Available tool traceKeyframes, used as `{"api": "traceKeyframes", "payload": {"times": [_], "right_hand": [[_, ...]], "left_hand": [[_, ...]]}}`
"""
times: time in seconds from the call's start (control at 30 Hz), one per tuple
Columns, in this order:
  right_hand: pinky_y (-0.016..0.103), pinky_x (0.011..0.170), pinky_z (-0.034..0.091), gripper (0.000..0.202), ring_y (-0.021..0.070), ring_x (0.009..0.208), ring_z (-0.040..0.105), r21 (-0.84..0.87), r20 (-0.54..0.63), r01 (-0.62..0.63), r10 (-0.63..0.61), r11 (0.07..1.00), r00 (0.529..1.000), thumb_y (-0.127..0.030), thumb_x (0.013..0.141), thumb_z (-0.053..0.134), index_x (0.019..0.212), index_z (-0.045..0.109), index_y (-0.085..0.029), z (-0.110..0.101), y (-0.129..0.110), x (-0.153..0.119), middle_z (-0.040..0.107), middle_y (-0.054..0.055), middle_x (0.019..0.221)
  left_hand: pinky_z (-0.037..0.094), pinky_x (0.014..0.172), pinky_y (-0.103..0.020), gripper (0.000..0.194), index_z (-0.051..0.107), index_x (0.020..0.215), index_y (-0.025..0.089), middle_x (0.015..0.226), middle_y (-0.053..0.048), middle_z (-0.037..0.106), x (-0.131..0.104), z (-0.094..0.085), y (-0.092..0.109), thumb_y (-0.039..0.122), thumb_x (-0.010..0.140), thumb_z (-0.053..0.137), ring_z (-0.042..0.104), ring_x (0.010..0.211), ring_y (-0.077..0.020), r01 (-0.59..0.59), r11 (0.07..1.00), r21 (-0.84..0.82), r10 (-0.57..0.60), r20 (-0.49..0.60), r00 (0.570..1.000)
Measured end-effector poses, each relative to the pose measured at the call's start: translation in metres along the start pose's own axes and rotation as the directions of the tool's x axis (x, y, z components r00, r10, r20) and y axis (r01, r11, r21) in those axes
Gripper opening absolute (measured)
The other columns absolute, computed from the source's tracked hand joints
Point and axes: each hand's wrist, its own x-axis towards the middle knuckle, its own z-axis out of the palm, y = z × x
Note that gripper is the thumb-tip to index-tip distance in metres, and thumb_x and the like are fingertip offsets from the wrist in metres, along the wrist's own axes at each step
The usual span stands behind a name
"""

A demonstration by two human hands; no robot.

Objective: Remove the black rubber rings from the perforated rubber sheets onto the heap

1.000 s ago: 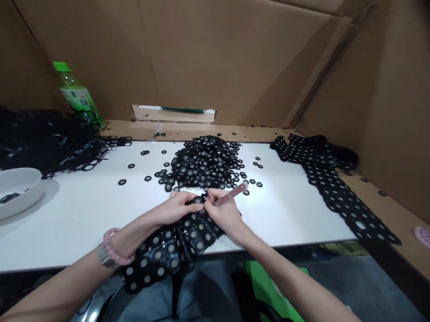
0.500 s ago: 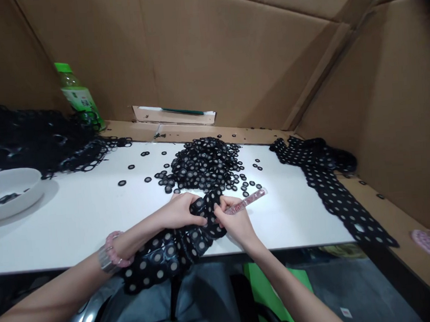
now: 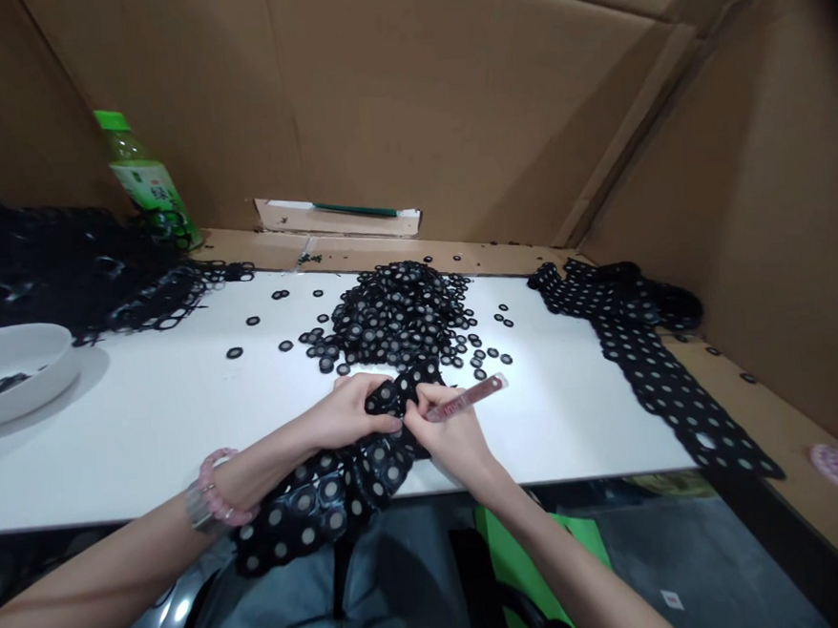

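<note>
My left hand (image 3: 350,413) is closed on a bunched black sheet with rows of pale round dots (image 3: 315,501), thumb on top. The sheet hangs over the table's front edge toward my lap. In my right hand (image 3: 457,440) is a slim pen-like tool with a clear, red-lettered handle (image 3: 472,396), held like a pen. Its working tip is hidden behind my fingers, against the sheet. Just beyond my hands lies a heap of small black rings with pale centres (image 3: 391,321), with several loose ones scattered round it.
A white bowl (image 3: 58,392) with a few black scraps stands at the left. Behind it are tangled black offcuts (image 3: 63,262) and a green-capped bottle (image 3: 156,194). Another dotted black strip (image 3: 660,383) lies along the right side. Cardboard walls (image 3: 404,95) enclose the back and right.
My right hand and the tool have shifted slightly left, closer to my left thumb. The sheet's upper end has moved a little, and the view has tilted slightly.
</note>
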Motion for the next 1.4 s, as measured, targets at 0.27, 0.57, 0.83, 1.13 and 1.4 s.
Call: {"api": "traceKeyframes", "payload": {"times": [0.27,0.57,0.83,1.13,1.4], "right_hand": [[0.023,0.045,0.025,0.032,0.0086,0.042,0.032,0.027,0.006,0.016,-0.016,1.000,1.000,-0.015,0.069,0.048,0.047,0.024,-0.020,0.001,-0.001,0.003,0.030,-0.007,0.042],[0.020,0.039,0.031,0.033,0.0070,0.033,0.036,0.528,-0.063,-0.120,0.179,0.841,0.982,-0.024,0.074,0.055,0.051,0.031,-0.021,-0.004,0.015,0.002,0.037,-0.010,0.035],[0.017,0.032,0.019,0.036,0.0044,0.031,0.027,0.702,-0.033,-0.210,0.326,0.681,0.945,-0.035,0.074,0.058,0.055,0.031,-0.021,-0.001,0.003,0.001,0.032,-0.011,0.039],[0.017,0.034,0.020,0.030,0.0040,0.032,0.028,0.765,0.019,-0.269,0.398,0.585,0.917,-0.037,0.075,0.055,0.056,0.039,-0.020,0.005,0.002,0.011,0.035,-0.010,0.041],[0.019,0.036,0.024,0.036,0.0045,0.032,0.031,0.605,0.022,-0.218,0.258,0.766,0.966,-0.037,0.077,0.054,0.051,0.037,-0.019,0.003,0.013,0.007,0.037,-0.009,0.039]], "left_hand": [[0.044,0.077,-0.029,0.026,0.057,0.086,0.014,0.089,-0.003,0.065,0.002,-0.008,0.001,0.034,0.070,0.062,0.057,0.083,-0.0184,-0.017,0.984,-0.177,0.039,0.119,0.992],[0.034,0.079,-0.035,0.035,0.053,0.100,0.019,0.101,-0.007,0.060,-0.038,0.006,0.044,0.044,0.076,0.057,0.051,0.094,-0.0235,-0.244,0.639,0.730,0.480,-0.130,0.868],[0.030,0.068,-0.034,0.006,0.053,0.073,0.017,0.076,-0.003,0.057,-0.040,0.036,0.042,0.017,0.076,0.048,0.049,0.072,-0.0179,-0.225,0.392,0.892,0.445,0.031,0.895],[0.032,0.067,-0.035,0.008,0.054,0.071,0.019,0.074,-0.003,0.059,-0.043,0.044,0.044,0.025,0.076,0.051,0.051,0.072,-0.0193,-0.006,0.455,0.891,0.417,-0.207,0.885],[0.033,0.067,-0.035,0.012,0.056,0.079,0.021,0.075,0.000,0.059,-0.054,0.029,0.041,0.013,0.073,0.049,0.052,0.074,-0.0184,-0.039,0.443,0.895,0.433,-0.176,0.884]]}}
